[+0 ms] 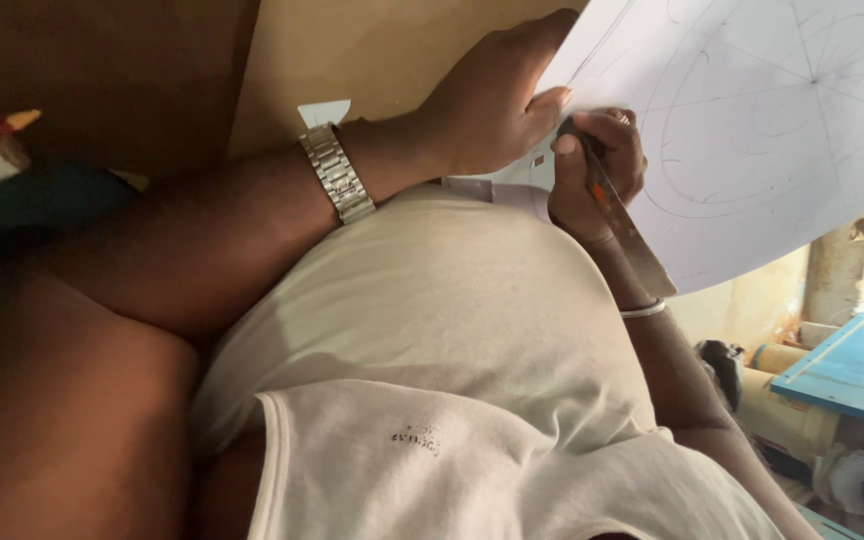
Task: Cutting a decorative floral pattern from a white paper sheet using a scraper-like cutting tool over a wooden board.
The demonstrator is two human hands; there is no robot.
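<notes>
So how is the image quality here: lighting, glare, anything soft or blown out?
Head view: dim, warm indoor light; the left forearm and upper left corner sit in deep shadow. The white sheet is bright but its pencil lines stay readable. Daylight at the right edge is blown out. The left hand, right hand and cutter are fairly sharp; the near torso is soft. The picture looks tilted.

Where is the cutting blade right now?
In the head view, the blade is right of centre, gripped in the right hand at the lower edge of the white drawing sheet, beside the left hand.
</notes>
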